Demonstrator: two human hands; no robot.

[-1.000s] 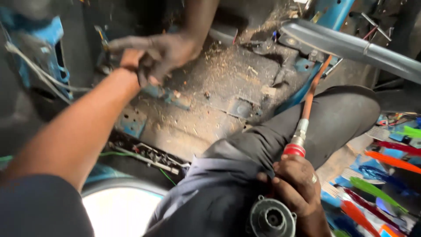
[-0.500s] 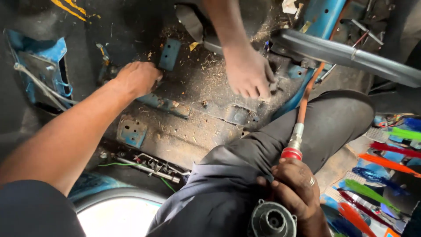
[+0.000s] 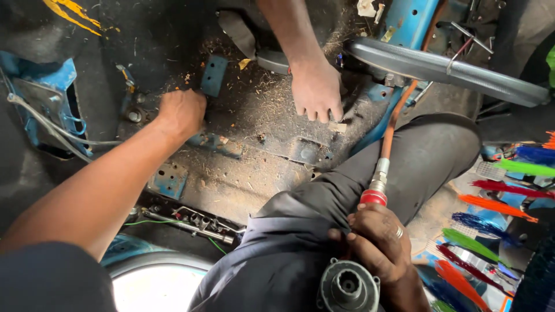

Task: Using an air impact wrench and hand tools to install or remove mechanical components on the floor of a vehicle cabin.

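Grey air tool gripped, right hand | left hand fisted on floor pan

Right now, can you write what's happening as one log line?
left hand: fist on dusty metal floor | right hand: gripping air tool with orange hose | another person's hand: flat on floor

I see a rusty, sawdust-strewn metal floor pan | blue-painted brackets bolted on it | blue panel with loose grey wires left of the pan | grey ribbed hose upper right of it | bright-coloured bristles to its right | dim light.
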